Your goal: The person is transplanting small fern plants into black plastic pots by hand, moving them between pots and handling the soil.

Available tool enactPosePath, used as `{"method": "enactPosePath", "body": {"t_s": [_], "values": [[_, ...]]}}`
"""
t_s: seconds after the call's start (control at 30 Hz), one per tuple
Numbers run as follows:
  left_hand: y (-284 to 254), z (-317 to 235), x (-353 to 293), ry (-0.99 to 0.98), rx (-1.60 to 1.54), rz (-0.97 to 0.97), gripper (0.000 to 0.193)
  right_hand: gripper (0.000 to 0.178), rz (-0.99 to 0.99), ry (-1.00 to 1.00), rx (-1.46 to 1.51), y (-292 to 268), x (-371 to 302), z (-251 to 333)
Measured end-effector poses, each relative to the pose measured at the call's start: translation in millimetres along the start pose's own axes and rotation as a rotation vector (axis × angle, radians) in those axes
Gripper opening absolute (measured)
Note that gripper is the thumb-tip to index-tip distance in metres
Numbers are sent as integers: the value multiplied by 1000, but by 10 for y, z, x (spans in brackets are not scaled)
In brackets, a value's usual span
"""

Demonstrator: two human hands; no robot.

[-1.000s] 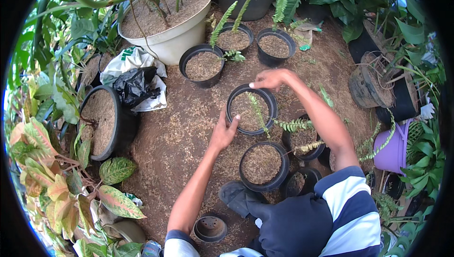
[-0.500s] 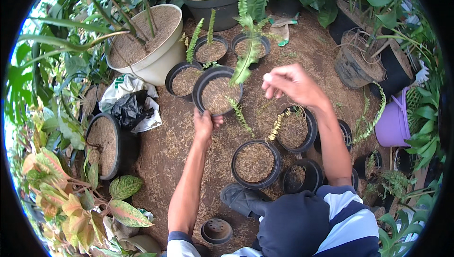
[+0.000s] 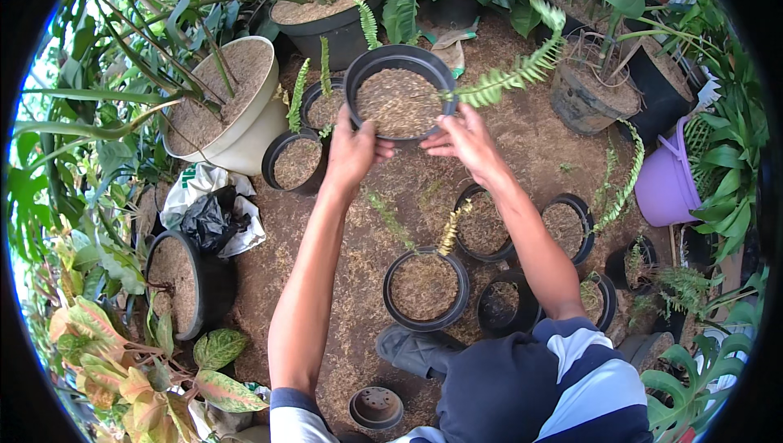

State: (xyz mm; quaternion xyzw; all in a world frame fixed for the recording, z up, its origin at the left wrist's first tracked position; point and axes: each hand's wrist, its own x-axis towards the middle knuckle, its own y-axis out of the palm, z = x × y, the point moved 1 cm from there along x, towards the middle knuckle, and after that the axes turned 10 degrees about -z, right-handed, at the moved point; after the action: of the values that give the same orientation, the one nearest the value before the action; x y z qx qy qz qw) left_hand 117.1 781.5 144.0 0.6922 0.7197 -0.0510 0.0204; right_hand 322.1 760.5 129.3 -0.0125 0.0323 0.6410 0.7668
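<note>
Between my hands a round black plant pot (image 3: pixel 400 56), filled with brown, husk-like growing mix (image 3: pixel 398 102), is held up above the ground. A long green fern frond (image 3: pixel 514 80) arches from its right edge, out to the right. My left hand (image 3: pixel 354 149) is closed on the pot's near left side, thumb by the rim. On the near right side, my right hand (image 3: pixel 466 141) grips the pot close to the base of the frond. The fingers under the pot are partly hidden. Behind it, smaller black pots (image 3: pixel 295 162) with upright fern fronds are partly covered.
Nearer me stand several black pots of mix (image 3: pixel 424 286), some with fern fronds. A small black pot with holes (image 3: pixel 376 407) lies by my foot. Left are a large cream pot (image 3: pixel 232 145) and plastic bags (image 3: pixel 214 219); right, a purple bucket (image 3: pixel 667 182).
My right hand has come to the pot and taken hold of its right side. The pot has risen away from me, and its frond now points right instead of standing across the rim.
</note>
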Motion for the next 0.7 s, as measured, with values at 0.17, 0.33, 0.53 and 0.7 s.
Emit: {"method": "enactPosePath", "body": {"t_s": [0.17,0.33,0.53,0.7], "values": [[567,128,130,-73,111,130,67,32,-183,35,87,-537,224,-351],[696,566,216,-60,180,240,73,41,-236,137,15,-1075,524,-881],[806,696,316,-112,255,262,69,56,-315,202,27,-1413,940,-1436],[914,865,467,-143,238,256,67,49,-283,241,127,-1462,1287,-1724]]}}
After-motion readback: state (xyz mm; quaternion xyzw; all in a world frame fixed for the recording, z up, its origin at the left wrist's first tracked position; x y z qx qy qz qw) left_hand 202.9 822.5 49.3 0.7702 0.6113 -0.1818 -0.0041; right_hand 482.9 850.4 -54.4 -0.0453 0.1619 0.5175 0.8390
